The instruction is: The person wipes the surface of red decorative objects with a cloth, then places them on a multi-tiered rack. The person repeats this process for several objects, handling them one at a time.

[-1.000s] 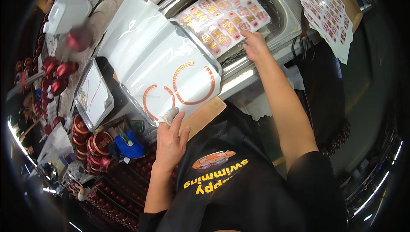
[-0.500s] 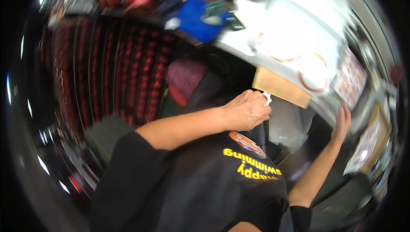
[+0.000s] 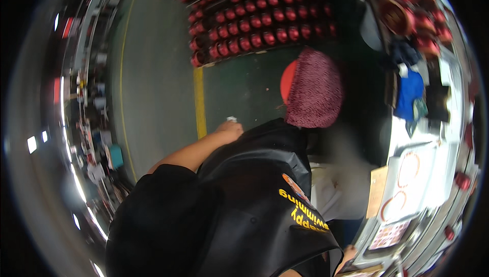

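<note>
Out to my left, over the floor beside the black apron (image 3: 254, 195), my left hand (image 3: 232, 131) is closed around a small white object (image 3: 232, 119). Only a bit of it sticks out past the fingers, so its kind is not clear. My right hand (image 3: 349, 253) shows partly at the lower right, past the apron's edge and near the bench. Its fingers are too hidden and blurred to read. Ahead stands a stool with a red seat (image 3: 288, 81) and a fluffy maroon cushion (image 3: 317, 91); neither hand touches it.
Racks of shiny red round pieces (image 3: 254, 40) stand ahead on the green floor (image 3: 234, 88), which has yellow lines (image 3: 199, 106). Along the right runs a bright white bench (image 3: 400, 137) with a blue cloth (image 3: 410, 91), red rings (image 3: 393, 205) and a cardboard strip (image 3: 376, 190).
My view has swung left, so the bench has shifted to the right side and the racks lie ahead. My left hand has left the bench edge, still holding the white object.
</note>
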`<state>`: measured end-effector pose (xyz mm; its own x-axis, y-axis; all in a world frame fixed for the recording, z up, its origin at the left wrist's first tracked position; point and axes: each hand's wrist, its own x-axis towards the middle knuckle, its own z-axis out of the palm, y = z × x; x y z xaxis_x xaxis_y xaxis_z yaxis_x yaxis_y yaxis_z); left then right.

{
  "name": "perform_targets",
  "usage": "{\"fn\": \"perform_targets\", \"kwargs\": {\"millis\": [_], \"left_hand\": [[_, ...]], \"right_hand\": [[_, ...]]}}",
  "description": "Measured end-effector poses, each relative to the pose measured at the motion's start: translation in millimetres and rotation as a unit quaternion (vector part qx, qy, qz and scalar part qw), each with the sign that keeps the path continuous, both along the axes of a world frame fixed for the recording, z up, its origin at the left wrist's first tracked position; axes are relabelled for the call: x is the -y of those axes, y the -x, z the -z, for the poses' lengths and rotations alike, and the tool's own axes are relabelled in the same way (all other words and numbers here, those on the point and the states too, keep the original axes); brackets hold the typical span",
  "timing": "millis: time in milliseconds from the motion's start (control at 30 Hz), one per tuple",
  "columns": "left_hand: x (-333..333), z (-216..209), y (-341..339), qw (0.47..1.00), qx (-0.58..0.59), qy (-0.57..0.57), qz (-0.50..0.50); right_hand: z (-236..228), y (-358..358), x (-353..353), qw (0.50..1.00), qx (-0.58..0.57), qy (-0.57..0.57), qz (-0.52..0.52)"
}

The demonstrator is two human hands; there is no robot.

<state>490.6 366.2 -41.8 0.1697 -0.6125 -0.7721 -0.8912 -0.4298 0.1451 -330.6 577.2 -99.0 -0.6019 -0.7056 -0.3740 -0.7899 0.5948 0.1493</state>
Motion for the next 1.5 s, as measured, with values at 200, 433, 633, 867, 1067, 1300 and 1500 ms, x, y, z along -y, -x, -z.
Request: {"fn": "perform_targets", "kwargs": {"millis": [200, 433, 633, 867, 1067, 1300, 1500], "left_hand": [[-196, 31, -97, 0.989, 0.059, -0.108, -0.077], [-293, 87, -174, 0.991, -0.02, -0.103, 0.084], [-283, 80, -316, 0.984, 0.034, 0.031, -0.17], [-158, 63, -413, 0.946, -0.099, 0.103, -0.292], [-143, 51, -421, 0.939, -0.098, 0.023, -0.33], [-120, 77, -425, 0.964, -0.246, 0.021, -0.095], [16, 130, -479, 0.966, -0.167, -0.011, -0.197]], "right_hand": [[15, -55, 57, 0.763, 0.42, -0.07, 0.486], [42, -259, 150, 0.956, 0.281, -0.014, 0.088], [9, -458, 198, 0.983, 0.122, -0.096, -0.102], [-34, -523, 145, 0.943, 0.259, -0.188, 0.091], [12, -554, 212, 0.911, 0.311, -0.234, 0.137], [16, -576, 331, 0.88, 0.446, 0.055, 0.153], [26, -553, 255, 0.98, 0.103, -0.071, -0.152]]}}
